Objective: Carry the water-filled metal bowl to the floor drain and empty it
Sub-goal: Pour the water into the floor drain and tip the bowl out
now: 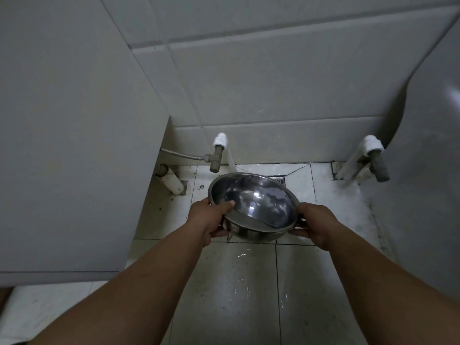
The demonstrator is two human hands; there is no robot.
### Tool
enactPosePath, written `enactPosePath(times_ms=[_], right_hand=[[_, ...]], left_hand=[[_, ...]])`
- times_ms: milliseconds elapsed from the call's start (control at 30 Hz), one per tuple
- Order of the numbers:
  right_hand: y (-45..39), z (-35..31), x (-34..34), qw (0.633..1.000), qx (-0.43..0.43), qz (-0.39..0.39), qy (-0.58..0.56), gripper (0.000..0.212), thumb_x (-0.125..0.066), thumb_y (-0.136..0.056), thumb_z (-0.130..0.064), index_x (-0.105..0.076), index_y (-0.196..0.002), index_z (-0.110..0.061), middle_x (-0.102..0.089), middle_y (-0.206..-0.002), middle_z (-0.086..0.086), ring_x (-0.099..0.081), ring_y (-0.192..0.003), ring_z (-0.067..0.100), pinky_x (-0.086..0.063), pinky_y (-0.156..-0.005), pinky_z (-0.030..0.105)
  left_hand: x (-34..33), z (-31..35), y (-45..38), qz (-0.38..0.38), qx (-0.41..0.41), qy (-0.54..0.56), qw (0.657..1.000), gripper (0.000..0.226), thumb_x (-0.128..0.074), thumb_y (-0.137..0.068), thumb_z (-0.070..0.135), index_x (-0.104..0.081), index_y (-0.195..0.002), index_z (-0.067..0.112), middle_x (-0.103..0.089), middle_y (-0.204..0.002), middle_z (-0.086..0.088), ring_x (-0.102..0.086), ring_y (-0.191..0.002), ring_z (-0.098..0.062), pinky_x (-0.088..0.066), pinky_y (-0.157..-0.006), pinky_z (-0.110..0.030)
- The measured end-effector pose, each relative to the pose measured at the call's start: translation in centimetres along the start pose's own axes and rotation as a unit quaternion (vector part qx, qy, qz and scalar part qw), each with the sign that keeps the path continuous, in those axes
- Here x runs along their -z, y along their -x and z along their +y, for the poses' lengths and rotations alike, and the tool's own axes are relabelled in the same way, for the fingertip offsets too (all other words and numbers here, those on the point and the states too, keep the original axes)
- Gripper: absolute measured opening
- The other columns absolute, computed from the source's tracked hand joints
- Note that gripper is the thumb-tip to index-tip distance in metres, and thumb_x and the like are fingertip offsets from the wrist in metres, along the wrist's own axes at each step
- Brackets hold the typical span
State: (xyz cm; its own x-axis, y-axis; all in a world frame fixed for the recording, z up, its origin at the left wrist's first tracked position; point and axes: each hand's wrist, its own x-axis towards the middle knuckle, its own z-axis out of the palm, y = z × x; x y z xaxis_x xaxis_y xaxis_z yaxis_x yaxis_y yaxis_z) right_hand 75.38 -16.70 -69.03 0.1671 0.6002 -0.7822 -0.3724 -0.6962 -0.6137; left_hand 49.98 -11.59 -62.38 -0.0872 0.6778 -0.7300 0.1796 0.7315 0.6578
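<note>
You won't find any readable text, label, brand, number or sign here: nothing legible stands on the metal bowl point(254, 205), the wall tiles point(273, 78), the valves point(216, 158) or the floor point(224, 282).

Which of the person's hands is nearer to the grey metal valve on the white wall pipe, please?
Left. The left hand grips the steel bowl's rim just below the grey metal valve; the right hand holds the opposite rim, farther away.
</note>
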Motion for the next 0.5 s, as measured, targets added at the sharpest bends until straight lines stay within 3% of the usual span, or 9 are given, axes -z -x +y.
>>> enactPosePath(times_ms=[500], right_hand=[[0.01, 0.02, -0.25, 1.0, -0.012, 0.004, -0.017, 0.021, -0.057, -0.089, 0.004, -0.073, -0.103, 0.002, -0.075, -0.097, 0.022, -0.076, -0.086, 0.034, -0.064, -0.057, 0.035]], left_hand=[[0.09, 0.11, -0.23, 0.014, -0.016, -0.011, 1.0, 0.03, -0.077, -0.091, 0.021, -0.066, -0.119, 0.016, -0.072, -0.098, -0.009, -0.075, -0.083, -0.03, -0.061, -0.049, -0.029]])
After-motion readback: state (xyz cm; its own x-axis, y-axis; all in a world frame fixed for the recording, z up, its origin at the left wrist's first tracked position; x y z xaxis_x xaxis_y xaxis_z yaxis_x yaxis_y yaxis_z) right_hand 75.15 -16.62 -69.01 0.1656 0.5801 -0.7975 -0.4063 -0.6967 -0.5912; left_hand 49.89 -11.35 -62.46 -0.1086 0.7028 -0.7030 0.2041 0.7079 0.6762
